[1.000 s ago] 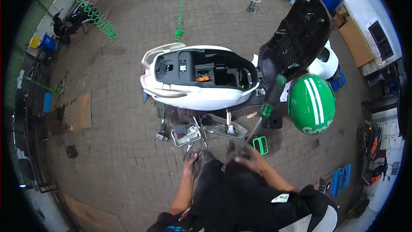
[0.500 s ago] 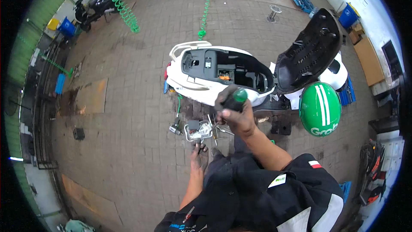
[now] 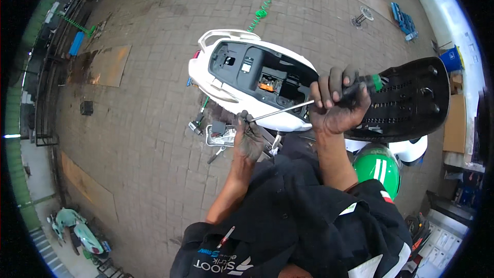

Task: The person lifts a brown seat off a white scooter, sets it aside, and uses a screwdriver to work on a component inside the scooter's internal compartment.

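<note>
My right hand (image 3: 339, 110) is wrapped round the handle of a screwdriver (image 3: 283, 110), which has a green end cap and a long thin metal shaft pointing left. At the shaft's tip, the fingertips of my left hand (image 3: 249, 143) are pinched together; whatever small thing they hold is too small to name. Both hands are up in front of my body, over the near side of a white scooter (image 3: 230, 94). Its black seat (image 3: 406, 105) is flipped open to the right, baring a dark storage compartment (image 3: 293, 95) with an orange part in it.
A green helmet (image 3: 378, 170) is below the seat. On the paved floor by my left hand are a tray of tools (image 3: 210, 139) and a green-and-black power tool (image 3: 195, 127). A coiled green hose (image 3: 266, 5) hangs beyond the scooter. Blue tool trays (image 3: 403, 20) lie far right.
The right hand has turned and moved right and up, bringing the screwdriver's shaft into view. My left hand has risen to meet its tip. The whole view has shifted.
</note>
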A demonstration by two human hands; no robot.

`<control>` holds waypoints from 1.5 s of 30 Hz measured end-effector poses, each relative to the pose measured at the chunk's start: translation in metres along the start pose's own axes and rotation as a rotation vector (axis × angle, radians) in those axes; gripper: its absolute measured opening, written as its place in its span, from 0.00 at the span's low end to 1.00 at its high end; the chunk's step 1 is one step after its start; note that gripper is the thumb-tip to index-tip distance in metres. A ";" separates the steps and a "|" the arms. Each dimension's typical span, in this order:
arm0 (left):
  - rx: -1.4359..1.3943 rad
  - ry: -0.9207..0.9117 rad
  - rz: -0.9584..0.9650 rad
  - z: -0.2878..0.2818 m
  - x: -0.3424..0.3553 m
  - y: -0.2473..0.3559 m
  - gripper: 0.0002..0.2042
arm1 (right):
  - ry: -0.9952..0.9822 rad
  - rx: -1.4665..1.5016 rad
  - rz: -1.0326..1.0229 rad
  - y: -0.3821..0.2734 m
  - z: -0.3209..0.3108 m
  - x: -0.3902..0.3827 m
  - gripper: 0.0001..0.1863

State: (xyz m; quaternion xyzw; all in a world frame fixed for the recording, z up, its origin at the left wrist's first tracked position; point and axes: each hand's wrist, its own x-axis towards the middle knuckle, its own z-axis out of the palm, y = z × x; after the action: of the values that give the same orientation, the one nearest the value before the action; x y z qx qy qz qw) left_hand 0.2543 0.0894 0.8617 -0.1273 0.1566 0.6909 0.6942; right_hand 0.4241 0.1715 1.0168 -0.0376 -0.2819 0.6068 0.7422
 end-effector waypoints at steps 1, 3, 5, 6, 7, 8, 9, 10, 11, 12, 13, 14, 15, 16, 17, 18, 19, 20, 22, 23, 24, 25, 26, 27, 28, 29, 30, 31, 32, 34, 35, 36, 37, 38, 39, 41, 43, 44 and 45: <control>0.001 0.011 0.004 0.005 0.005 -0.010 0.11 | -0.012 0.017 0.028 -0.007 -0.006 0.013 0.17; 0.029 0.081 0.072 0.014 0.011 -0.026 0.12 | -0.016 0.038 0.061 -0.017 -0.017 0.026 0.17; 0.049 0.194 0.103 0.025 0.016 -0.047 0.13 | 0.020 0.056 0.064 -0.026 -0.032 0.035 0.17; 0.079 0.226 0.107 0.027 0.017 -0.056 0.13 | 0.048 0.057 0.064 -0.031 -0.039 0.038 0.17; 0.117 0.263 0.109 0.027 0.015 -0.059 0.13 | 0.057 0.063 0.067 -0.033 -0.043 0.040 0.17; 0.074 0.298 0.066 0.025 0.015 -0.059 0.14 | 0.073 0.067 0.066 -0.034 -0.046 0.040 0.18; 0.080 0.308 0.068 0.014 0.014 -0.058 0.14 | 0.089 0.070 0.064 -0.034 -0.048 0.040 0.18; 0.069 0.249 0.024 0.008 0.011 -0.055 0.13 | 0.116 0.041 0.075 -0.033 -0.050 0.039 0.18; 0.056 0.190 -0.022 0.002 0.008 -0.052 0.13 | 0.129 0.041 0.075 -0.029 -0.050 0.038 0.18; -0.004 0.274 -0.025 -0.005 0.004 -0.048 0.12 | 0.153 0.038 0.098 -0.025 -0.050 0.035 0.17; -0.005 0.286 -0.027 -0.011 0.000 -0.045 0.12 | 0.175 0.033 0.126 -0.020 -0.048 0.032 0.17; -0.020 0.170 -0.021 -0.022 -0.005 -0.040 0.12 | 0.212 0.028 0.140 -0.015 -0.046 0.029 0.17; -0.035 0.054 -0.015 -0.032 -0.011 -0.034 0.12 | 0.221 0.023 0.147 -0.010 -0.047 0.025 0.17; -0.050 0.055 -0.022 -0.036 -0.017 -0.029 0.12 | 0.248 0.025 0.154 -0.006 -0.049 0.021 0.17; -0.057 0.065 -0.021 -0.039 -0.022 -0.025 0.12 | 0.274 0.027 0.162 -0.001 -0.050 0.016 0.17; -0.081 0.035 -0.042 -0.042 -0.026 -0.021 0.12 | 0.301 0.031 0.157 0.004 -0.051 0.010 0.16; -0.101 0.002 -0.055 -0.042 -0.030 -0.015 0.11 | 0.303 0.034 0.169 0.008 -0.052 0.005 0.16; -0.098 0.036 -0.032 -0.052 -0.033 -0.010 0.11 | 0.311 0.036 0.181 0.012 -0.053 0.001 0.16; 0.007 0.181 0.004 -0.064 -0.032 -0.006 0.12 | 0.314 0.033 0.196 0.014 -0.057 -0.001 0.15; 0.076 0.274 0.037 -0.063 -0.028 -0.007 0.13 | 0.251 -0.016 0.172 0.011 -0.063 0.000 0.15; 0.149 0.371 0.062 -0.063 -0.024 -0.009 0.14 | 0.188 -0.066 0.147 0.010 -0.069 0.003 0.15; 0.149 0.370 0.072 -0.075 -0.018 -0.002 0.14 | 0.183 -0.059 0.152 0.016 -0.075 0.006 0.15; 0.166 0.271 0.051 -0.100 -0.009 0.007 0.12 | 0.195 -0.449 0.116 0.022 -0.080 0.011 0.16; 0.186 0.180 0.032 -0.121 -0.001 0.013 0.10 | 0.207 -0.837 0.078 0.030 -0.090 0.012 0.17; 0.178 0.179 0.032 -0.130 0.009 0.012 0.10 | 0.160 -1.167 0.151 0.031 -0.106 0.010 0.20; 0.256 0.285 0.006 -0.134 0.023 0.005 0.09 | 0.048 -1.543 0.163 0.034 -0.121 0.014 0.23; 0.333 0.390 -0.023 -0.137 0.038 -0.002 0.09 | 0.030 -1.640 0.205 0.032 -0.133 0.012 0.23; 0.317 0.390 -0.023 -0.142 0.051 -0.009 0.09 | 0.006 -1.732 0.254 0.034 -0.133 0.011 0.24; 0.342 0.347 -0.105 -0.145 0.063 -0.016 0.11 | 0.050 -1.607 0.328 0.037 -0.136 0.008 0.22; 0.399 0.288 -0.241 -0.144 0.086 -0.036 0.16 | 0.058 -1.592 0.364 0.034 -0.136 -0.003 0.20; 0.436 0.271 -0.292 -0.141 0.098 -0.048 0.20 | 0.077 -1.562 0.391 0.032 -0.134 -0.008 0.18; 0.400 0.235 -0.299 -0.138 0.111 -0.058 0.23 | 0.008 -1.623 0.320 0.030 -0.134 -0.011 0.17; 0.367 0.214 -0.305 -0.138 0.122 -0.068 0.26 | -0.007 -1.633 0.334 0.029 -0.134 -0.018 0.17; 0.314 0.222 -0.278 -0.132 0.130 -0.080 0.24 | -0.010 -1.629 0.336 0.027 -0.137 -0.025 0.16; 0.262 0.231 -0.249 -0.127 0.138 -0.088 0.22 | -0.013 -1.623 0.339 0.024 -0.140 -0.032 0.16; 0.171 0.225 -0.184 -0.135 0.157 -0.098 0.19 | -0.044 -1.617 0.361 0.018 -0.141 -0.040 0.15; 0.081 0.219 -0.120 -0.142 0.166 -0.109 0.16 | -0.006 -1.661 0.502 0.009 -0.149 -0.051 0.15; 0.068 0.237 -0.109 -0.139 0.168 -0.115 0.14 | -0.032 -1.654 0.507 0.001 -0.154 -0.055 0.15; 0.056 0.255 -0.098 -0.135 0.170 -0.120 0.13 | -0.040 -1.641 0.474 -0.004 -0.155 -0.059 0.15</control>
State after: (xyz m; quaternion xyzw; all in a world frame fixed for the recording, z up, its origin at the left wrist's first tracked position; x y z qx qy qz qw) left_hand 0.3681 0.1911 0.6657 -0.2021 0.2565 0.6298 0.7048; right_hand 0.4935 0.1606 0.8662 -0.6106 -0.6298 0.3505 0.3282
